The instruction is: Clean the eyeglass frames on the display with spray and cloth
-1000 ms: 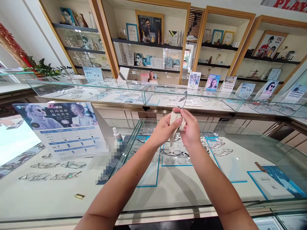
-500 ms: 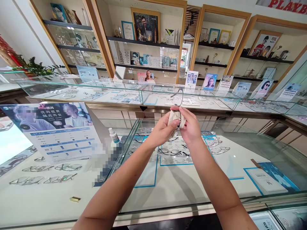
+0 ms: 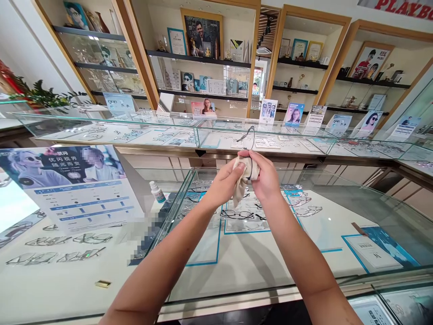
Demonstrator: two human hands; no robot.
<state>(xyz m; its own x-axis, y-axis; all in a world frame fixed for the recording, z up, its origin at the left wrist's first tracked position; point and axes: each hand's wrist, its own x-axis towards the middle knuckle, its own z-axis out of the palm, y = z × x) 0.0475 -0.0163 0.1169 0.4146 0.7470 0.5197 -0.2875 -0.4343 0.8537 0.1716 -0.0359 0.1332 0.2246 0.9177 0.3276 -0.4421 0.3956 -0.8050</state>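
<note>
Both my hands are raised together above a glass display counter [image 3: 237,289]. My left hand [image 3: 223,183] pinches a beige cleaning cloth [image 3: 241,186] against a pair of thin dark-framed glasses [image 3: 249,137]. My right hand [image 3: 267,178] grips the glasses from the other side; one temple arm sticks up above my fingers. The lenses are mostly hidden by the cloth and fingers. Below my hands, inside the case, lie several pairs of glasses [image 3: 238,214].
A small white spray bottle [image 3: 157,192] stands on the counter left of my arm, beside a tilted blue advertising board [image 3: 72,183]. A small gold tag [image 3: 102,284] lies near the front left. A second glass counter [image 3: 203,135] and wall shelves stand behind.
My hands have stayed together, rubbing the cloth over the glasses. The cloth now hangs lower under my left hand, and the view has drifted slightly.
</note>
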